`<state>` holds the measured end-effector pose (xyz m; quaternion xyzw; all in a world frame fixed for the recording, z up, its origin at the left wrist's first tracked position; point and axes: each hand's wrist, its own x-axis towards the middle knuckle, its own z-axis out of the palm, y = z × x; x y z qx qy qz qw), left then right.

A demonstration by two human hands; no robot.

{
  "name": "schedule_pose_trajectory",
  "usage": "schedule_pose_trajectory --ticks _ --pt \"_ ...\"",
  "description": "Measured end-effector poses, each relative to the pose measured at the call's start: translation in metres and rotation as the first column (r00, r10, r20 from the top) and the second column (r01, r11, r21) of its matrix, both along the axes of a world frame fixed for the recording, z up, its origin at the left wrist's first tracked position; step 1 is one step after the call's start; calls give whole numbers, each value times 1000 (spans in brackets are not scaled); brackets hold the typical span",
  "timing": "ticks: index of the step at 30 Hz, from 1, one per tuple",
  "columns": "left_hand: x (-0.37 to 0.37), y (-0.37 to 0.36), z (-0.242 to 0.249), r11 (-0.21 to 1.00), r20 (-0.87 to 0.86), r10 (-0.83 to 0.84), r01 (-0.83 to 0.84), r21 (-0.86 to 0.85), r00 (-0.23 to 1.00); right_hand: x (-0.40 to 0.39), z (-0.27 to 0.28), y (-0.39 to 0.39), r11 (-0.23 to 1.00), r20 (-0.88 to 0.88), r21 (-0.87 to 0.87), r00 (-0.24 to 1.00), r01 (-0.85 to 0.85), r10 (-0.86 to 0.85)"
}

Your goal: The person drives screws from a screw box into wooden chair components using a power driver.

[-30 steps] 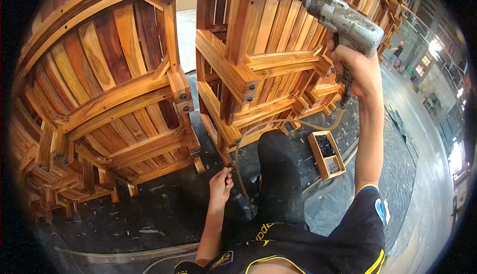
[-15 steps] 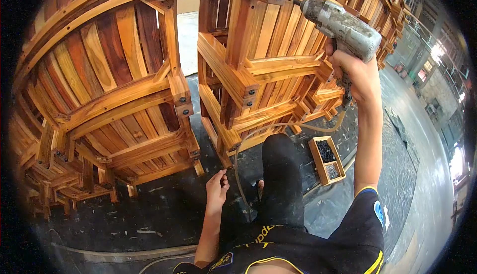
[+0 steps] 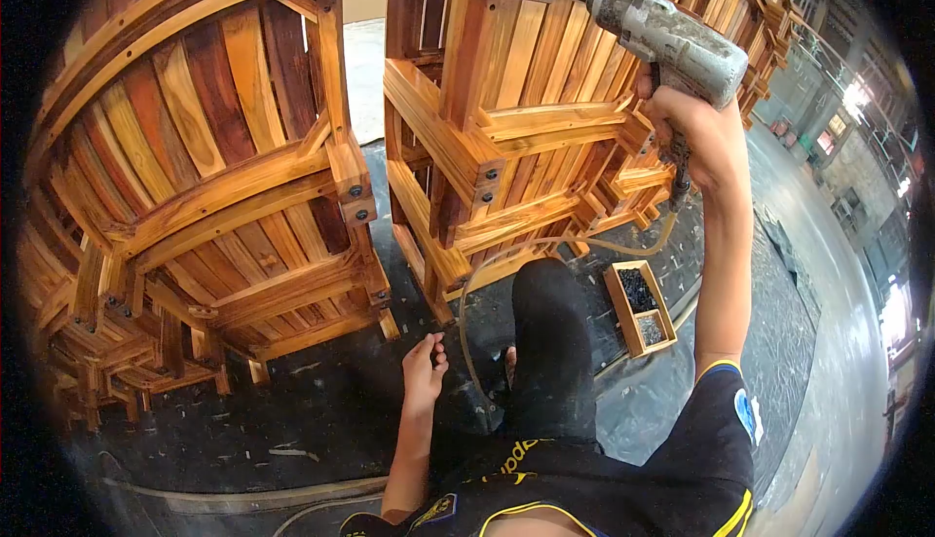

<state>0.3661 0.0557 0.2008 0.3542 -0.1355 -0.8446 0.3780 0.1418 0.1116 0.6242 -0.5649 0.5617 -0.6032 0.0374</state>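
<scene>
Far left there's a big stack of upturned wooden chairs (image 3: 205, 196), all orange-brown slats with dark bolt heads at the joints, standing on a dark floor mat (image 3: 292, 430) littered with small scraps. Just right of it, across a narrow gap, sits a second chair stack (image 3: 487, 138). Low in the middle, the left hand (image 3: 426, 367) hangs down near the foot of that second stack, fingers curled with something small and dark pinched at the tips, can't tell what it is. An air hose (image 3: 477, 294) loops past the black-trousered knee (image 3: 550, 342). Further right a small wooden box (image 3: 640, 306) with two compartments of dark screws rests on the floor. Up top right, the right hand (image 3: 696, 133) is wrapped tight around the grip of a grubby pneumatic driver (image 3: 667, 40), its bit against the top rail of the second stack.
</scene>
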Motion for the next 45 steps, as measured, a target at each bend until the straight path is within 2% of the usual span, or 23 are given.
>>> schedule_pose_trajectory --ticks 19,25,30,33,35,37,39,41,43,44,45 --pt "7 -4 0 999 76 -19 22 -34 997 2 -2 -4 999 -56 -16 998 39 -40" --pt "7 -2 3 998 87 -13 18 -54 996 1 -5 -5 999 -21 -16 999 30 -31" --pt "1 -3 23 996 73 0 6 -86 997 5 -8 -4 999 -18 -26 999 43 -44" --pt "-7 -4 44 992 86 -22 33 -126 996 7 -19 1 997 8 -15 997 81 -81" --pt "-14 -9 65 981 40 -26 34 -193 999 15 -29 10 993 23 5 992 122 -122" --pt "-27 -19 90 963 -46 -7 -6 -269 999 25 -48 24 996 56 22 994 91 -92" --pt "-43 -29 127 933 -139 4 -54 -355 990 27 -83 35 995 45 -36 995 90 -89" --pt "-61 -40 174 906 -197 -6 -78 -417 980 34 -116 55 990 75 61 989 126 -130" --pt "-72 -45 225 858 -230 -68 -61 -510 971 39 -147 63 996 150 22 985 81 -84" --pt "-77 -45 246 809 -246 -118 -51 -586 962 37 -155 69 994 88 76 992 79 -86" --pt "-83 -45 261 811 -239 -118 -45 -583 964 36 -163 70 995 30 29 995 95 -95"
